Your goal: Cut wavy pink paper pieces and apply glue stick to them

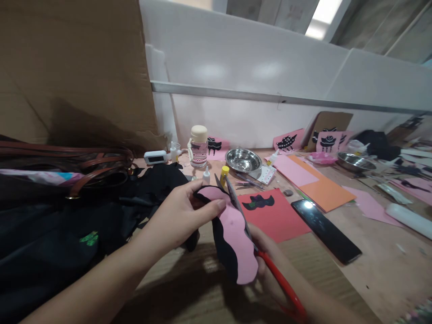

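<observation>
The single camera, worn on the head, looks forward and down from close above the left hand (pixel 184 207) at seven o'clock and the right hand (pixel 270 247) at five, facing across the worktable (pixel 388 252) to the white wall (pixel 232 58) at twelve.

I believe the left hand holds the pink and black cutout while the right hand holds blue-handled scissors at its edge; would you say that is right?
Not quite: the head view shows that the scissors are red-handled, not blue-handled. The left hand does hold the pink and black cutout, and the right hand holds the scissors at its edge.
</observation>
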### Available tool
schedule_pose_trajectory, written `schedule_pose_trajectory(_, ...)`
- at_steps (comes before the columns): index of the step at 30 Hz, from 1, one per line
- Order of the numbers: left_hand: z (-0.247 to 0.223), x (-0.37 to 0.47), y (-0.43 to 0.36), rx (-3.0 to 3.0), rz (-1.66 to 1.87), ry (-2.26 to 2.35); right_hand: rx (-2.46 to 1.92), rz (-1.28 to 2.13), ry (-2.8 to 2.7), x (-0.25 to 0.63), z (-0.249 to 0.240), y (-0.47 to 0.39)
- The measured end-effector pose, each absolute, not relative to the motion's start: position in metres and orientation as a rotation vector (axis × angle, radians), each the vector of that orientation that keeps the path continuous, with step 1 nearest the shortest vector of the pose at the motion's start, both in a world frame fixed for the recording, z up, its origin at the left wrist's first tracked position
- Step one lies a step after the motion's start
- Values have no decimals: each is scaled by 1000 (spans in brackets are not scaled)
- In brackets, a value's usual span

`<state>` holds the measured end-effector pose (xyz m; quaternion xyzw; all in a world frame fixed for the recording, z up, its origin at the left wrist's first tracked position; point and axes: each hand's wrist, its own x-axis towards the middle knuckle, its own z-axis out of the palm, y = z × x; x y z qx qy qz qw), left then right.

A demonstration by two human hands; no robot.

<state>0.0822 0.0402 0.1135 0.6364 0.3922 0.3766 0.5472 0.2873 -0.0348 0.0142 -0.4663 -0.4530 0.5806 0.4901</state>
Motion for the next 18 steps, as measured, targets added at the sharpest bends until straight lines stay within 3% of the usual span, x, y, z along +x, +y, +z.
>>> schedule_pose_trajectory(18,112,80,40,1519,845,960,-1155,1389,-1057,285,28,-44)
